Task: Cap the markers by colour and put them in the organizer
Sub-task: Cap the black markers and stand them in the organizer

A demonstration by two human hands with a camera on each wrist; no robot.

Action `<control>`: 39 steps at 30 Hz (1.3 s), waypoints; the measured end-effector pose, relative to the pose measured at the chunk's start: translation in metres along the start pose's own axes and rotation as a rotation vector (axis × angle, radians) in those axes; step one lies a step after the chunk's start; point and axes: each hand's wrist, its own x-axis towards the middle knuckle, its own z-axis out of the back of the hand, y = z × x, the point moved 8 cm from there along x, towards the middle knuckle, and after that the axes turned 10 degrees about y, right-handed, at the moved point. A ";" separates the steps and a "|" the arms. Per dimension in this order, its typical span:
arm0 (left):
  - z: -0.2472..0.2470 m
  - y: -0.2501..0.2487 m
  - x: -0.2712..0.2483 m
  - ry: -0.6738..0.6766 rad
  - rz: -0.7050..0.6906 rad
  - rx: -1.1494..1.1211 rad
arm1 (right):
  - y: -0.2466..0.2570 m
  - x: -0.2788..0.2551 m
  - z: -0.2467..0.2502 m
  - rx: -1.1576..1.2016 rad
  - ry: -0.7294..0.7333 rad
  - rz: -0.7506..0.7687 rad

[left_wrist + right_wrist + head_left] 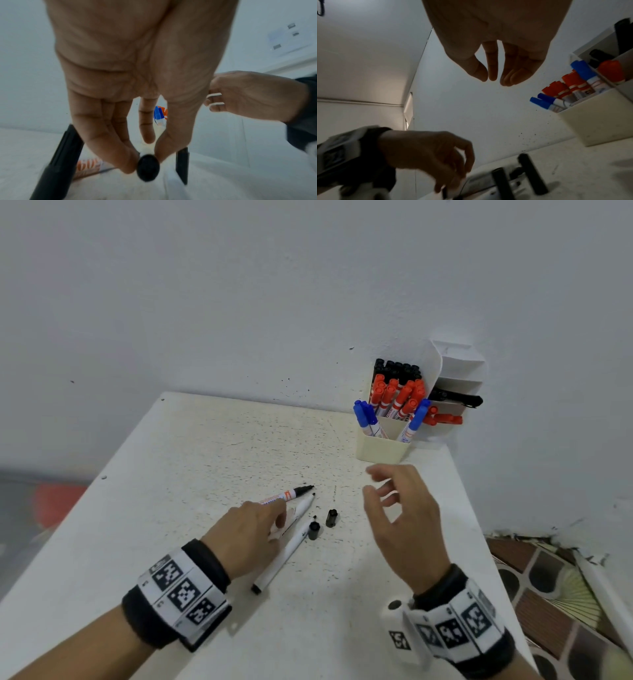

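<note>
At lower centre of the head view, the left hand point(251, 534) pinches the tail end of a white marker point(301, 506) lying on the worktop point(212, 440); two more uncapped markers lie alongside. The right hand point(399, 515) hovers with relaxed fingers, holding nothing. Two black caps point(322, 523) stand just right of the markers; the organizer point(382, 445) sits at upper right. Likely risks: lifting one marker rolls its neighbours, a sweeping hand topples the caps, or an exposed tip inks the fingers.
</note>
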 end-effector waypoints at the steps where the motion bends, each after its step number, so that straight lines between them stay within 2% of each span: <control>1: 0.007 0.000 -0.003 -0.028 -0.012 -0.049 | 0.006 -0.006 -0.006 0.047 0.016 0.001; 3: 0.027 -0.002 -0.012 -0.116 -0.055 -0.167 | 0.013 -0.017 -0.017 0.165 0.028 -0.040; 6: 0.058 -0.018 -0.031 -0.233 -0.182 -0.387 | 0.012 -0.027 -0.035 0.349 0.051 -0.198; 11: 0.064 -0.061 -0.046 -0.197 -0.435 -0.526 | 0.021 -0.025 -0.047 0.671 0.077 -0.329; 13: 0.061 -0.064 -0.041 -0.173 -0.476 -0.564 | 0.019 -0.027 -0.042 0.664 0.029 -0.340; 15: 0.062 -0.057 -0.029 -0.187 -0.438 -0.574 | 0.009 -0.035 -0.034 0.637 -0.009 -0.377; 17: 0.062 -0.048 -0.011 -0.194 -0.367 -0.483 | -0.003 -0.044 -0.029 0.665 -0.014 -0.439; 20: 0.050 -0.051 0.024 -0.080 -0.282 -0.244 | -0.018 -0.060 -0.028 0.678 0.028 -0.564; 23: 0.030 -0.066 0.052 0.057 -0.216 0.018 | -0.022 -0.072 -0.032 0.696 0.056 -0.617; 26: 0.017 -0.075 0.068 0.100 -0.145 0.188 | -0.019 -0.075 -0.034 0.755 0.058 -0.629; 28: 0.014 -0.078 0.072 0.086 -0.126 0.201 | -0.019 -0.076 -0.034 0.780 0.052 -0.618; 31: 0.030 -0.072 0.067 -0.035 -0.166 0.028 | -0.020 -0.076 -0.030 0.757 0.047 -0.568; 35: 0.064 -0.049 0.041 -0.234 -0.263 -0.671 | -0.019 -0.074 -0.028 0.685 0.073 -0.530; 37: 0.069 -0.042 0.030 -0.267 -0.284 -0.912 | -0.015 -0.071 -0.029 0.619 0.098 -0.484; 39: 0.068 -0.041 0.022 -0.270 -0.316 -0.999 | -0.011 -0.070 -0.033 0.582 0.117 -0.445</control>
